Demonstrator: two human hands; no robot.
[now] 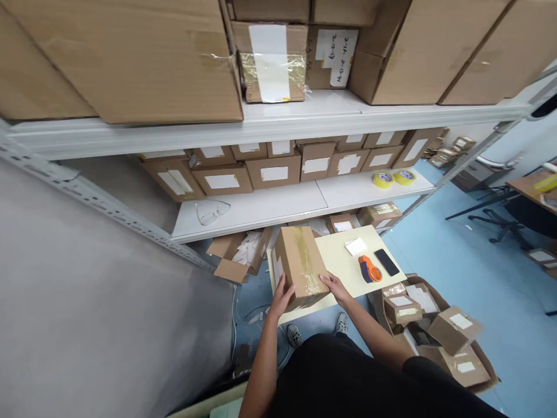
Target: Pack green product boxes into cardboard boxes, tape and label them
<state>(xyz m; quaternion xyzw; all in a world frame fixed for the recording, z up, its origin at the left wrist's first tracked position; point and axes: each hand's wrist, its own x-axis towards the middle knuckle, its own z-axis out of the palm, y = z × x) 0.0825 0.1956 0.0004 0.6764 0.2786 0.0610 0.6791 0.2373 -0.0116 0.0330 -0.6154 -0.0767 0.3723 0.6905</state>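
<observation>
A brown cardboard box (pixel 292 255) with clear tape along its top is between my two hands, over the left part of a pale yellow table (pixel 339 258). My left hand (pixel 282 297) grips its near left corner, close to a white label on the side. On the near right edge lies my right hand (pixel 336 287), fingers closed against the cardboard. Whether the box rests on the table or is raised a little, I cannot tell. To its right are an orange and blue tape dispenser (pixel 369 269), a black phone (pixel 386 262) and a small white stack (pixel 355 247).
Shelves in front hold labelled boxes (pixel 268 173), glasses (pixel 212 213) and two yellow tape rolls (pixel 383 179). A large carton (pixel 485 363) full of smaller boxes stands right of the table. An open box (pixel 232 270) is at the left, near cables on the floor.
</observation>
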